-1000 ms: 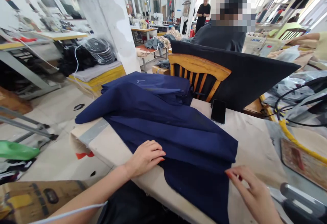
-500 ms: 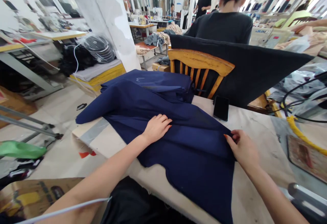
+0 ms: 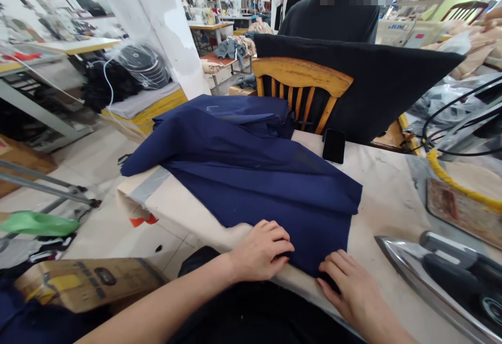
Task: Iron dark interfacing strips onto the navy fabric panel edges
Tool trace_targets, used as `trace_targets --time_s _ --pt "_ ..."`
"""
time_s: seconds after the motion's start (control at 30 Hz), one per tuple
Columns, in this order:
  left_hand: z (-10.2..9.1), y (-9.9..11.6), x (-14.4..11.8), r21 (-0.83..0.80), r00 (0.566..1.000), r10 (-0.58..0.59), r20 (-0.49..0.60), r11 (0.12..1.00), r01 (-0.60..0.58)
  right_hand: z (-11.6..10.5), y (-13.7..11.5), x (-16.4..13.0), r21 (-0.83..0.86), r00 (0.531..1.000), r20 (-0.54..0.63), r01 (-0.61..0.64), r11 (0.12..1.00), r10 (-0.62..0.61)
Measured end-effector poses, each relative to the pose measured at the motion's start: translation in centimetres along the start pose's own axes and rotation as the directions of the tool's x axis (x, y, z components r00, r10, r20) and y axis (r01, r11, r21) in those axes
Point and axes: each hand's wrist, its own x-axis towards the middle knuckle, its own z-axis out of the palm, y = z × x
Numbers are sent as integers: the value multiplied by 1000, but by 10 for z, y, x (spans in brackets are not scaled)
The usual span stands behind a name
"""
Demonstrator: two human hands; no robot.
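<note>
A navy blue fabric piece [image 3: 251, 150] lies in soft folds across the beige-covered ironing table [image 3: 376, 192], its near edge hanging close to my lap. At that near edge my left hand [image 3: 263, 250] is closed, its curled fingers and thumb on the fabric's border. My right hand [image 3: 345, 284] grips the near right corner of the same fabric, thumb below and fingers on top. Behind it rests a folded navy stack [image 3: 235, 107] with a pale chalk-like mark. A steam iron [image 3: 443, 276] stands on the table to the right of my right hand.
A black phone [image 3: 334, 146] lies near the far edge. Beyond are a wooden chair [image 3: 306, 75] draped with black cloth and a seated person. At right are a stained iron rest [image 3: 458, 208] and a yellow-wrapped cord [image 3: 451, 179]. A cardboard box [image 3: 94, 281] sits at lower left.
Both hands have moved toward me, from the fabric's middle and right edge to its near border. The fabric's right side now lies flatter. The view has tipped down, showing the whole iron.
</note>
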Motion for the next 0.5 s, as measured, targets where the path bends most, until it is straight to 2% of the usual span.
trace_targets --time_s 0.13,0.27,0.5 --pt "2 0 1 5 1000 -6 4 1000 6 -8 -1 2 192 985 121 -142 971 120" --pt "1 0 3 9 1000 -11 11 1000 11 -15 -1 8 365 939 226 -327 872 257" --pt "-1 -1 10 6 997 -63 39 998 63 -19 2 18 389 903 261 -423 818 343"
